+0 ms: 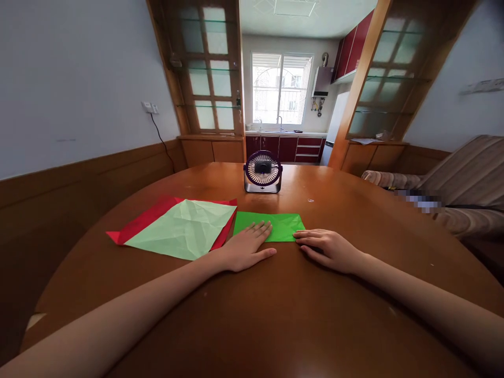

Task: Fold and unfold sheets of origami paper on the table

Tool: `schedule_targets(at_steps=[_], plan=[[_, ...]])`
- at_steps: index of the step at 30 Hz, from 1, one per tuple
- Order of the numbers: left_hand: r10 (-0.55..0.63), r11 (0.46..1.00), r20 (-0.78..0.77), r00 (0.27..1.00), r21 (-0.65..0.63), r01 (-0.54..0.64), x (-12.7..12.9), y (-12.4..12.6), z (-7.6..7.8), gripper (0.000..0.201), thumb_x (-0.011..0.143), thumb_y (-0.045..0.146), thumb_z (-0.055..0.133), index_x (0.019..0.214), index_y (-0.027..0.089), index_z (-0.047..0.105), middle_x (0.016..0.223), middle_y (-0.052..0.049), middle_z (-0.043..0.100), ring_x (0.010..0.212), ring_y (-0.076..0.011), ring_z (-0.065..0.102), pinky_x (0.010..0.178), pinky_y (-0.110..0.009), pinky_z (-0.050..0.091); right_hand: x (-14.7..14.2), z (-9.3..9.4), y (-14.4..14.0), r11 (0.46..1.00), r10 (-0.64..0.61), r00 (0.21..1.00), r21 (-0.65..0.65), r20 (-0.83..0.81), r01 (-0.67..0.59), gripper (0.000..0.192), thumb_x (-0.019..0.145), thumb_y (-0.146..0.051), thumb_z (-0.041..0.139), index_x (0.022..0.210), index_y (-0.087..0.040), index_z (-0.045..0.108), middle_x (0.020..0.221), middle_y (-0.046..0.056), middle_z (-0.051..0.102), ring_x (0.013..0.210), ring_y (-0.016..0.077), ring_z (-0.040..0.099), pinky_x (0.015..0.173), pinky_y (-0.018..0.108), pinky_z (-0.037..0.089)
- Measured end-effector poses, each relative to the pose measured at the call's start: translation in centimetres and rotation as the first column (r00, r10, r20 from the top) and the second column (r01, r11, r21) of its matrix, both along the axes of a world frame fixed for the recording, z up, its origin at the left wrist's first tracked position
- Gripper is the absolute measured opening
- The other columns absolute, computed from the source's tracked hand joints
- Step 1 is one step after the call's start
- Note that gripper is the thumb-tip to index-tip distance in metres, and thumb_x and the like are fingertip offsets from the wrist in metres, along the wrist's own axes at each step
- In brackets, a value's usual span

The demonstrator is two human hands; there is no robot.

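Note:
A bright green sheet of paper (281,226), shaped as a wide rectangle, lies on the wooden table in front of me. My left hand (250,245) rests flat on its left part, fingers stretched out and thumb apart. At the paper's right end, the fingertips of my right hand (328,248) touch the near corner; its fingers are extended, with the thumb a little apart below. Left of the green sheet, a creased pale green sheet (185,226) lies over a red sheet (144,220), whose edges stick out around it.
A small dark desk fan (262,170) stands on the round table (275,315) beyond the green paper. A striped armchair (464,178) is at the right. Wooden cabinets (212,149) and a kitchen with a window (281,89) lie behind.

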State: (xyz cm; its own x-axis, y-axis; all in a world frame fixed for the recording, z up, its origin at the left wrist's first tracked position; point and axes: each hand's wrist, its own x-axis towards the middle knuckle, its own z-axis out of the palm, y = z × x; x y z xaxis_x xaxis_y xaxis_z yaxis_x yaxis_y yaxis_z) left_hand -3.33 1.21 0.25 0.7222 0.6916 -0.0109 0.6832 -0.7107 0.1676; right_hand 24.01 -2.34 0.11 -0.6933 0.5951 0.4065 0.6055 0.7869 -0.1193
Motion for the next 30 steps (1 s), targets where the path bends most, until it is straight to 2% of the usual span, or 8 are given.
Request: schedule_targets(at_steps=[8, 13, 16, 19, 22, 26, 30], plan=[[0.084, 0.996, -0.041, 0.996, 0.009, -0.083, -2.5, -1.9, 0.6, 0.086, 0.092, 0.071, 0.023, 0.153, 0.01, 0.018, 0.158, -0.014, 0.009, 0.147, -0.0278, 0.013, 0.118, -0.039, 0.018, 1.0, 0.0, 0.5, 0.999, 0.001, 1.0, 0.039, -0.027, 0.0, 0.026, 0.095, -0.024, 0.046, 0.1, -0.02, 0.072, 0.106, 0.009, 0.071, 0.097, 0.0223, 0.067, 0.085, 0.041, 0.055], [0.132, 0.988, -0.068, 0.989, 0.095, -0.125, -3.3, -2.2, 0.4, 0.092, 0.088, 0.075, 0.024, 0.15, 0.007, 0.028, 0.155, -0.017, 0.02, 0.144, -0.0297, 0.022, 0.117, -0.04, 0.019, 1.8, 0.0, 0.7, 0.999, 0.006, 0.999, 0.035, -0.053, -0.004, 0.026, 0.095, -0.025, 0.047, 0.097, -0.021, 0.072, 0.102, 0.008, 0.072, 0.094, 0.0218, 0.066, 0.083, 0.04, 0.054], [0.167, 0.977, -0.116, 0.979, 0.15, -0.149, -3.7, -2.5, 0.4, 0.1, 0.084, 0.08, 0.022, 0.146, 0.003, 0.034, 0.153, -0.021, 0.026, 0.145, -0.0327, 0.02, 0.118, -0.043, 0.017, 1.9, -0.2, 0.9, 1.0, 0.006, 0.997, 0.018, -0.083, -0.004, 0.027, 0.096, -0.025, 0.046, 0.095, -0.021, 0.072, 0.101, 0.008, 0.072, 0.093, 0.0211, 0.066, 0.083, 0.04, 0.053], [0.184, 0.96, -0.093, 0.978, 0.231, -0.159, -4.3, -2.8, 0.3, 0.103, 0.08, 0.084, 0.023, 0.143, 0.004, 0.042, 0.149, -0.02, 0.036, 0.144, -0.0349, 0.019, 0.119, -0.046, 0.011, 2.0, -0.4, 1.1, 1.0, 0.01, 0.995, 0.002, -0.1, -0.01, 0.026, 0.096, -0.024, 0.046, 0.096, -0.021, 0.072, 0.102, 0.008, 0.072, 0.094, 0.0208, 0.066, 0.084, 0.039, 0.053], [0.183, 0.939, -0.033, 0.983, 0.302, -0.165, -4.7, -3.2, 0.0, 0.102, 0.079, 0.084, 0.026, 0.14, 0.006, 0.048, 0.145, -0.019, 0.045, 0.144, -0.0351, 0.021, 0.12, -0.046, 0.006, 2.2, -0.5, 1.2, 1.0, 0.01, 0.995, -0.003, -0.101, -0.011, 0.027, 0.096, -0.025, 0.045, 0.096, -0.021, 0.072, 0.102, 0.008, 0.072, 0.095, 0.0212, 0.066, 0.084, 0.039, 0.053], [0.181, 0.929, -0.02, 0.983, 0.333, -0.164, -4.8, -3.4, -0.3, 0.1, 0.079, 0.085, 0.025, 0.138, 0.008, 0.051, 0.142, -0.019, 0.048, 0.144, -0.0343, 0.022, 0.12, -0.048, 0.004, 2.4, -0.6, 1.2, 1.0, 0.0, 0.993, 0.009, -0.115, 0.001, 0.027, 0.096, -0.026, 0.045, 0.094, -0.021, 0.072, 0.1, 0.008, 0.072, 0.093, 0.0211, 0.067, 0.084, 0.04, 0.054], [0.187, 0.917, -0.045, 0.981, 0.367, -0.158, -4.4, -3.1, 0.3, 0.094, 0.081, 0.082, 0.027, 0.126, 0.007, 0.062, 0.129, -0.019, 0.06, 0.141, -0.035, 0.029, 0.12, -0.048, 0.006, 2.6, -0.6, 1.2, 1.0, -0.009, 0.992, -0.012, -0.129, 0.008, 0.029, 0.096, -0.027, 0.045, 0.093, -0.021, 0.072, 0.099, 0.008, 0.072, 0.092, 0.0205, 0.067, 0.082, 0.038, 0.055]])
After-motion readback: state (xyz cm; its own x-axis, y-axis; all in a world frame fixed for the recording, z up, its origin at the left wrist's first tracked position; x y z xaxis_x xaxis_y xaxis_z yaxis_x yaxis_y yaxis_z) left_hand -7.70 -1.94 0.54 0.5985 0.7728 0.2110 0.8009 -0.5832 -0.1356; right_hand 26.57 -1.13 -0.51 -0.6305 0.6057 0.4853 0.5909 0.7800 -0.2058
